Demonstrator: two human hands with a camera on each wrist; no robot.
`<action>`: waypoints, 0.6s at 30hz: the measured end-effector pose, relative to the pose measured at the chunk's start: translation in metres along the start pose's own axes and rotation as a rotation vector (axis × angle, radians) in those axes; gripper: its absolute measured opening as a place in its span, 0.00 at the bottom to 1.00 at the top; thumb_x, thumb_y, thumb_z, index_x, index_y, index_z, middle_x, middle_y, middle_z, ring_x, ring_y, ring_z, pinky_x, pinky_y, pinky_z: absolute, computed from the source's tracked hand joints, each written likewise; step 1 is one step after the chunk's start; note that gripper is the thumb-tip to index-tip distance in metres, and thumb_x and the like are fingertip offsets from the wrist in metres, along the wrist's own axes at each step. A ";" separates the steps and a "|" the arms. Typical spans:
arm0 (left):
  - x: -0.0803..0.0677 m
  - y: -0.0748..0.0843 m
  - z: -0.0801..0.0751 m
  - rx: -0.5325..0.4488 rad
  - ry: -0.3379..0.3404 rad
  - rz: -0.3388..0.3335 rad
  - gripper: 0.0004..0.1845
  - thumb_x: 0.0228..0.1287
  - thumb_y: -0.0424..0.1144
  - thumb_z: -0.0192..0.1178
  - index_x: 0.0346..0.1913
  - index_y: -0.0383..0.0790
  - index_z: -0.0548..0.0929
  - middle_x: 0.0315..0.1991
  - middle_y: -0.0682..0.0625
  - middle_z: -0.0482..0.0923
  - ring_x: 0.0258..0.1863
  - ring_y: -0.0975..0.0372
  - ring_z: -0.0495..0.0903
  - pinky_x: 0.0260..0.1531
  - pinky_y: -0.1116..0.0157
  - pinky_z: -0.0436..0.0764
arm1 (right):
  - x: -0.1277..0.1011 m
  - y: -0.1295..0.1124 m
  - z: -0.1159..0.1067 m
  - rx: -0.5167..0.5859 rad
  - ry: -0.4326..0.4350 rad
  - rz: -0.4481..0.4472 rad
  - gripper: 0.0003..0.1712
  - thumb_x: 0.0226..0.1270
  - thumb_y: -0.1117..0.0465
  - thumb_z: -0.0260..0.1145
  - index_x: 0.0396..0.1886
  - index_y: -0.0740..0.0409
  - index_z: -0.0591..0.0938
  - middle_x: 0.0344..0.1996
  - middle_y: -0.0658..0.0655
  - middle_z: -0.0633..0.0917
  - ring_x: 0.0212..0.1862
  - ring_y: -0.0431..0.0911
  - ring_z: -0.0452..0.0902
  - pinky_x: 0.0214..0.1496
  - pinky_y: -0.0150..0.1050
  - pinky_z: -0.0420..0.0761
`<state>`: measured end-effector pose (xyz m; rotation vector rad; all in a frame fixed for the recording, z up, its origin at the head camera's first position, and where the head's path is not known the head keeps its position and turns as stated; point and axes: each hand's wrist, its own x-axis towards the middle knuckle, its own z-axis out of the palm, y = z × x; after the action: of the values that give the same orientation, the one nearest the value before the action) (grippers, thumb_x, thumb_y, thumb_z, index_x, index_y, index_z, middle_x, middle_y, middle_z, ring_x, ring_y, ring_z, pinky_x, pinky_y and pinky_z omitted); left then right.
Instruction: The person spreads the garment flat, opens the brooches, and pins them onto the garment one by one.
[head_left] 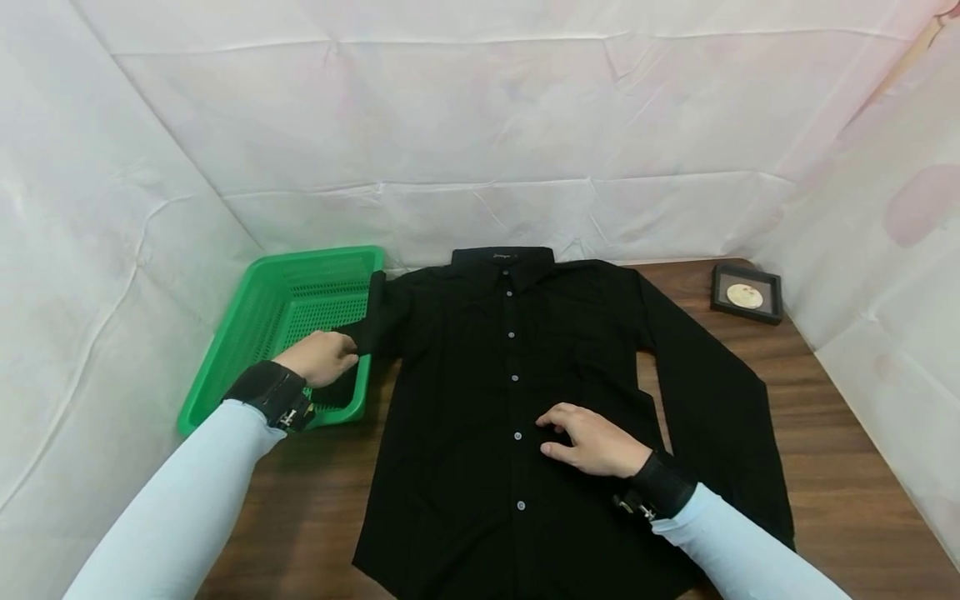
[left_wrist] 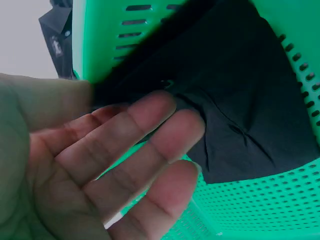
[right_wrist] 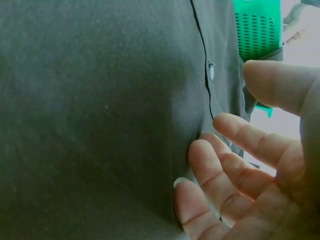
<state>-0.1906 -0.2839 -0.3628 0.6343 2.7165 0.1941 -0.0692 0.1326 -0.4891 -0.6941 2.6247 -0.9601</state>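
A black button-up shirt (head_left: 465, 400) lies spread front side up, its collar toward the back wall. Its sleeve on the left side (left_wrist: 240, 100) hangs over the rim and into a green plastic basket (head_left: 258, 304). My left hand (head_left: 321, 357) pinches that sleeve between thumb and fingers, just above the basket's near right part. Over the shirt's lower front, right beside the button row, my right hand (head_left: 596, 442) is held with loosely bent fingers and nothing in them. In the right wrist view its fingertips (right_wrist: 202, 155) are right at the cloth.
The shirt's other sleeve (head_left: 720, 400) stretches down along the right side of the wooden table (head_left: 840, 442). A small dark frame with a round pale disc (head_left: 745, 296) lies at the back right corner. White cloth walls (head_left: 487, 117) enclose the back and both sides.
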 end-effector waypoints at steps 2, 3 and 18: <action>0.002 0.002 0.000 0.017 0.019 0.007 0.17 0.70 0.33 0.52 0.54 0.22 0.77 0.50 0.30 0.78 0.50 0.41 0.78 0.48 0.47 0.76 | 0.000 0.000 0.000 0.001 0.005 -0.004 0.21 0.69 0.49 0.63 0.57 0.52 0.78 0.52 0.47 0.77 0.49 0.41 0.75 0.48 0.42 0.76; 0.002 0.003 0.000 0.029 0.030 0.009 0.16 0.69 0.32 0.52 0.52 0.22 0.78 0.49 0.30 0.79 0.49 0.41 0.78 0.47 0.48 0.77 | -0.001 0.000 0.000 0.000 0.009 -0.006 0.21 0.69 0.49 0.63 0.57 0.52 0.78 0.52 0.47 0.77 0.49 0.41 0.75 0.49 0.42 0.76; -0.042 -0.059 -0.058 0.042 0.279 -0.346 0.22 0.58 0.33 0.50 0.52 0.20 0.74 0.47 0.21 0.73 0.43 0.30 0.74 0.38 0.38 0.75 | -0.001 -0.003 -0.002 0.008 0.012 -0.009 0.20 0.68 0.52 0.64 0.57 0.53 0.78 0.52 0.48 0.78 0.49 0.42 0.76 0.49 0.42 0.76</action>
<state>-0.2003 -0.3588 -0.3085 0.1466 3.0503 0.1474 -0.0683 0.1321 -0.4853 -0.7016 2.6291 -0.9795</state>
